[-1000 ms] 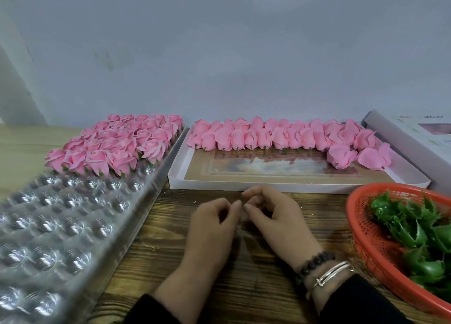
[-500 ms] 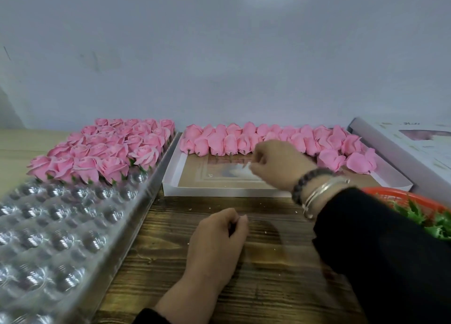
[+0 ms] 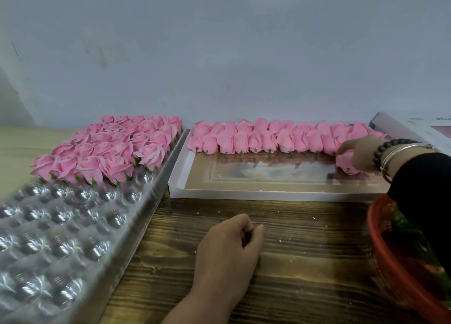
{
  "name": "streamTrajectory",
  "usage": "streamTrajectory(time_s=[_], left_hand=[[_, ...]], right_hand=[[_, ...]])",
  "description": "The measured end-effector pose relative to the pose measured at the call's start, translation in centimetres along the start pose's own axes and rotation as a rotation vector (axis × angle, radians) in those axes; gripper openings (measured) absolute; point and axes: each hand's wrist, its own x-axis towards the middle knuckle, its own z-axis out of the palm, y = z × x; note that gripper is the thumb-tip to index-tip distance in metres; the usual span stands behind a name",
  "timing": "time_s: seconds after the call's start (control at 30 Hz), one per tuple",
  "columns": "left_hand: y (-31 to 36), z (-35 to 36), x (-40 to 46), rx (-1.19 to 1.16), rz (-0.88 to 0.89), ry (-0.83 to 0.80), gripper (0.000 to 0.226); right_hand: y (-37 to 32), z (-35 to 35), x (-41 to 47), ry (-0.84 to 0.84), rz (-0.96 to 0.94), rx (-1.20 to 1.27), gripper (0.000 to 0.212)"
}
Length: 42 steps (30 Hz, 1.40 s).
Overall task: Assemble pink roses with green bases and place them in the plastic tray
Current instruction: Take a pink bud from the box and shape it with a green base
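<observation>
Pink rose (image 3: 346, 163) lies at the right end of the white box (image 3: 178, 167), under the right hand (image 3: 360, 153), whose curled fingers close on its top. Left hand (image 3: 229, 248) rests on the wooden table (image 3: 305, 250) before the box, loosely curled, apparently holding nothing.

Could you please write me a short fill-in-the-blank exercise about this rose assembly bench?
1. The right hand reaches a rose lying in the ____ box.
2. The finished roses fill the ____ end of the plastic tray.
3. The basket of green bases is ____ in colour.

Answers: white; far; red
</observation>
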Motion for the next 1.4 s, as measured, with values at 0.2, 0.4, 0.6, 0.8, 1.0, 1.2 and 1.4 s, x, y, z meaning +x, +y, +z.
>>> streamTrajectory(time_s=[0.2,0.4,0.6,0.8,1.0,1.2,1.4], left_hand=[[-0.4,0.1,0.1,-0.074,-0.052,-0.036,0.038],[-0.7,0.3,0.2,-0.112,-0.04,-0.019,0.03],[-0.5,0.0,0.4,-0.338,-0.048,-0.038,0.043],[0.2,-0.5,0.5,-0.72,0.014,-0.221,0.051],[0.4,-0.7,0.5,-1.061,-0.096,-0.477,0.052],[0.4,-1.4,0.8,-1.211,-0.207,-0.492,0.061],[-0.4,-1.6,1.1,-1.283,-0.16,-0.548,0.05]], right_hand=[[0.3,1.0,1.2,-0.076,-0.002,0.131,0.039],[0.1,0.7,1.0,0.008,-0.018,0.264,0.031],[-5.2,-1.7,-4.6,0.247,-0.311,0.696,0.036],[-10.6,2.9,-11.7,0.24,-0.627,1.115,0.051],[-10.1,9.5,-14.0,0.412,-0.66,1.184,0.065],[-10.0,10.6,-14.1,0.459,-0.74,1.161,0.056],[-10.2,10.7,-14.1,0.368,-0.816,1.191,0.052]])
